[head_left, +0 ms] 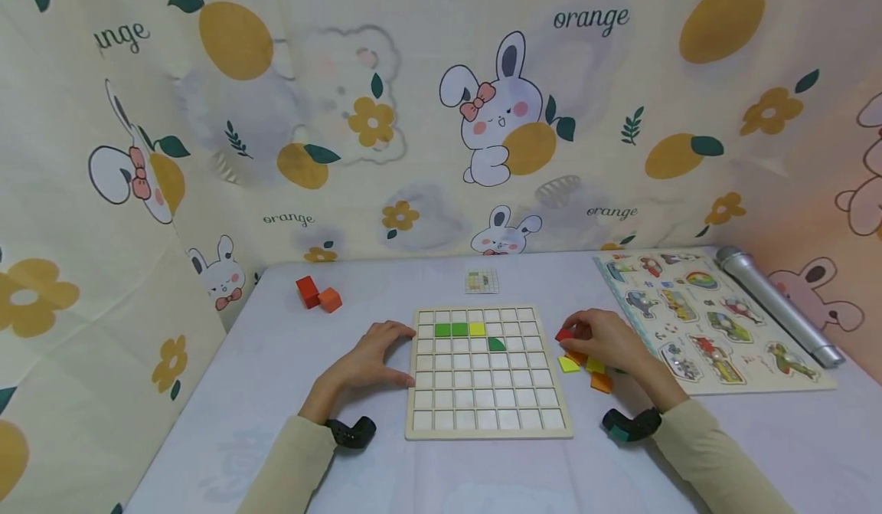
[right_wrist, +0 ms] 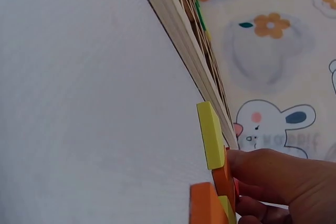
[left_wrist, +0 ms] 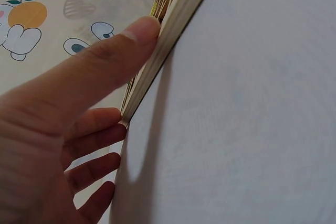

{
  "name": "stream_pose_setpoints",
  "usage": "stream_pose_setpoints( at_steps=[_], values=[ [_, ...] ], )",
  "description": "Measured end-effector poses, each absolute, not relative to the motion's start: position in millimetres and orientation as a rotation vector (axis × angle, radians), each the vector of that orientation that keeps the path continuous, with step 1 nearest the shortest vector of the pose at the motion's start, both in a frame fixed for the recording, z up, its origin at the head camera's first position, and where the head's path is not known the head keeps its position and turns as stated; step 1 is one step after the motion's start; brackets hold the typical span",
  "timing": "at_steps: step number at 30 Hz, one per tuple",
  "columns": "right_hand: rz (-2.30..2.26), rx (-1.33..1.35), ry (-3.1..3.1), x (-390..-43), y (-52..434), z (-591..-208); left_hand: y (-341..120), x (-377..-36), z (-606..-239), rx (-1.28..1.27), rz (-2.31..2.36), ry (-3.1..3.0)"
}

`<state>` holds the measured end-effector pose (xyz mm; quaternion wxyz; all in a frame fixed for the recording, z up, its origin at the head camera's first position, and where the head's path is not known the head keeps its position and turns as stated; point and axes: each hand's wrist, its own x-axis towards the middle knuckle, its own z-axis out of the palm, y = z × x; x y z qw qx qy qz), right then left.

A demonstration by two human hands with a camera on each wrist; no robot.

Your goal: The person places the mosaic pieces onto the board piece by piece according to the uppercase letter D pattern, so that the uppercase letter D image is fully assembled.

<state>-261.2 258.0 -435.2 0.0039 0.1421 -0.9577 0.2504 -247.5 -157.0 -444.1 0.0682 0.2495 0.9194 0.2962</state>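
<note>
A wooden grid board [head_left: 485, 422] lies flat in the middle of the table. Its second row holds two green tiles [head_left: 451, 329] and a yellow tile [head_left: 477, 329], with a green quarter-round piece [head_left: 496, 343] one row lower. My left hand [head_left: 386, 355] rests against the board's left edge; in the left wrist view the thumb [left_wrist: 121, 45] presses the board rim [left_wrist: 178, 19]. My right hand [head_left: 586, 338], right of the board, pinches a small red piece [head_left: 563, 335]. Under it lie loose yellow [head_left: 568, 363] and orange [head_left: 601, 381] tiles, which the right wrist view shows as yellow tile [right_wrist: 210, 135] and orange tile [right_wrist: 202, 203].
Two red-orange blocks [head_left: 317, 293] sit at the back left. A small pattern card [head_left: 481, 281] lies behind the board. A picture puzzle board [head_left: 703, 326] and a silver cylinder [head_left: 775, 303] lie at the right. Printed cloth walls enclose the table.
</note>
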Motion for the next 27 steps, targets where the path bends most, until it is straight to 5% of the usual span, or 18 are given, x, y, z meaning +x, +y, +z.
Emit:
stream_pose_setpoints(
  at_steps=[11,27],
  values=[
    [0.873,0.477,-2.941,-258,251,-424,-157,-250,-443,0.782,0.896,2.756],
    [0.983,1.028,-2.736,-244,192,-424,-158,-249,-445,0.768,0.916,2.756]
  ],
)
